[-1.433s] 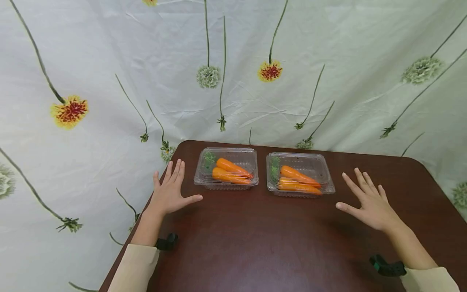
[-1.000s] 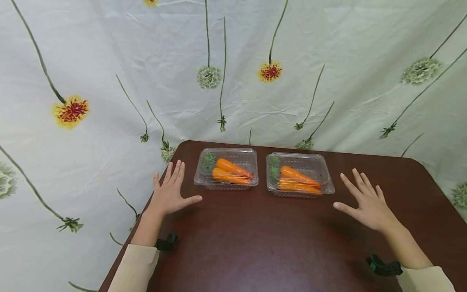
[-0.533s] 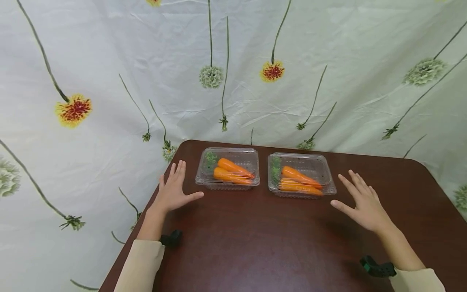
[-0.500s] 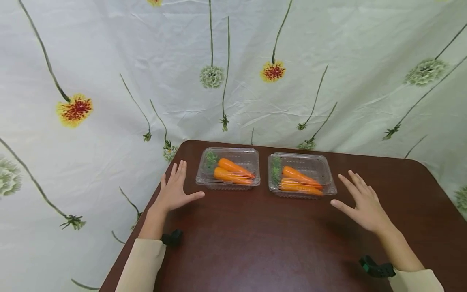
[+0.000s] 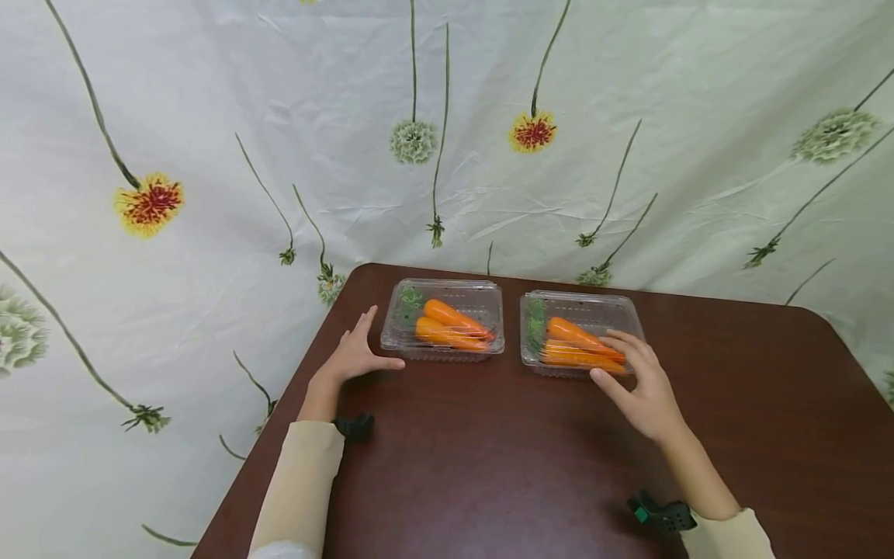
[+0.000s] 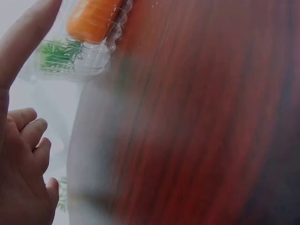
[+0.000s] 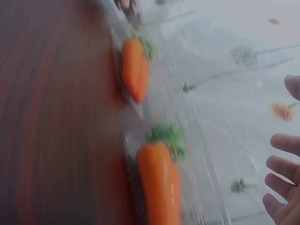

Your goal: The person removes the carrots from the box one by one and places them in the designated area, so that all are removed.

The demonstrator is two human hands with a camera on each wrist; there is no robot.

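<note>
Two clear plastic clamshell boxes lie side by side on the table, each with two orange carrots and a bit of green sprig inside. My left hand (image 5: pixel 352 357) is at the left side of the left box (image 5: pixel 412 348), thumb stretched toward its front, fingers extended and holding nothing. At the front right corner of the right box (image 5: pixel 601 304) is my right hand (image 5: pixel 646 392), its spread fingers overlapping that corner in the head view. The left box's carrots (image 5: pixel 447 330) and the right box's carrots (image 5: pixel 576 349) show through the lids. The right wrist view shows loose, spread fingers (image 7: pixel 283 164).
Both boxes stand near the back edge of a dark brown table (image 5: pixel 489 466). Behind it hangs a pale cloth (image 5: pixel 314 93) printed with flowers. Black bands (image 5: pixel 660 514) sit at both wrists.
My right hand has moved left and forward, from beside the right box to over its corner. My left hand has shifted slightly right toward the left box. Both boxes stay in place.
</note>
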